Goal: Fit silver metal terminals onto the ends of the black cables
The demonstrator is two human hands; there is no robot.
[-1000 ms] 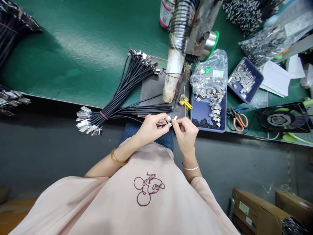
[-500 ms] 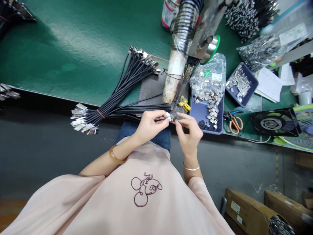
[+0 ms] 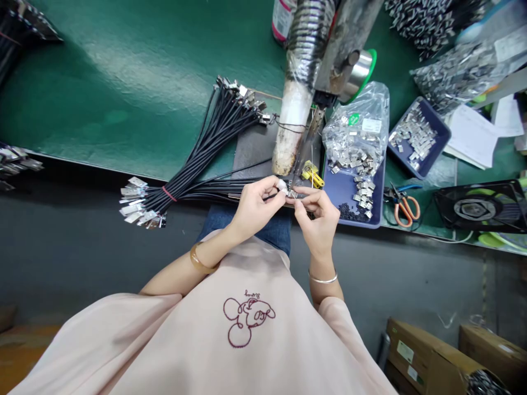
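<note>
My left hand (image 3: 254, 207) pinches the end of a thin black cable (image 3: 230, 186) just above my lap, at the front edge of the green bench (image 3: 135, 82). My right hand (image 3: 316, 215) meets it fingertip to fingertip and pinches a small metal shell (image 3: 292, 193) at that cable end. Both hands are closed. A tied bundle of black cables (image 3: 193, 159) with metal connectors fans out to the left of my hands. Straight ahead stands a wrapped, corrugated machine head (image 3: 302, 66) over a dark plate (image 3: 257, 148).
A blue tray (image 3: 343, 189) of metal shells and a clear bag of them (image 3: 356, 134) lie right of my hands. Further right are a second blue tray (image 3: 415, 137), orange-handled scissors (image 3: 405, 206), papers and a black fan (image 3: 480, 208). Cardboard boxes (image 3: 432, 351) stand on the floor.
My hands stayed together at the cable end, fingers shifting slightly on the shell. The view swayed a little left, then back.
</note>
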